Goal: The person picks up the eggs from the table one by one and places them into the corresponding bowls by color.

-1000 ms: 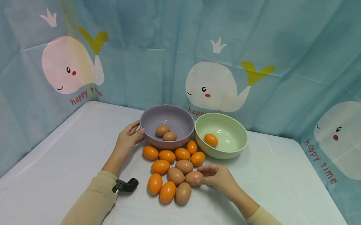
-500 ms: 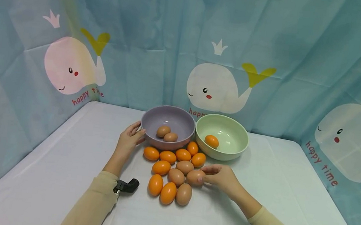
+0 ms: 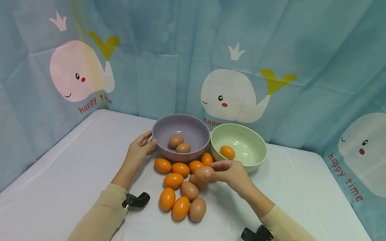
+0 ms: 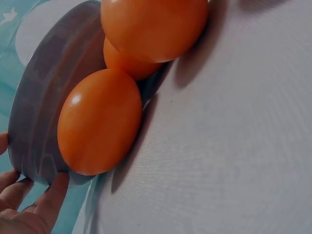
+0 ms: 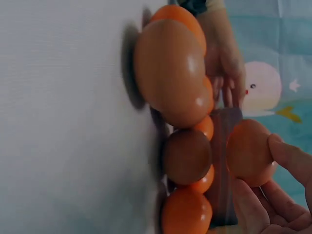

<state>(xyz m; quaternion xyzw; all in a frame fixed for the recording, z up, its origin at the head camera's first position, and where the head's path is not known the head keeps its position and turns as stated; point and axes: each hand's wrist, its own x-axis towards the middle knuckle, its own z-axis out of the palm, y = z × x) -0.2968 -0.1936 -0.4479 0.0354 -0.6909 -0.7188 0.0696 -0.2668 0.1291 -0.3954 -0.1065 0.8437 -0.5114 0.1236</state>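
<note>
My right hand [image 3: 235, 177] pinches a brown egg [image 3: 203, 176] between thumb and fingertips, raised above the table; the right wrist view shows this egg [image 5: 250, 153] apart from the others. My left hand [image 3: 138, 151] touches the outer left wall of the purple bowl [image 3: 165, 122], thumb and fingers spread along it, also seen as fingers [image 4: 54, 200] in the left wrist view. Two brown eggs [image 3: 183, 148] lie inside this bowl. Beside it stands the light green bowl [image 3: 252, 145], holding one orange egg [image 3: 227, 152].
Several orange eggs [image 3: 173, 180] lie in front of the bowls. Brown eggs [image 3: 198, 209] lie among them, one partly hidden behind the lifted egg. A blue curtain [image 3: 154, 80] with printed whales closes off the back of the white table [image 3: 66, 169].
My right hand has lifted the brown egg off the table and moved it up and slightly left, toward the bowls. The left hand stays at the purple bowl.
</note>
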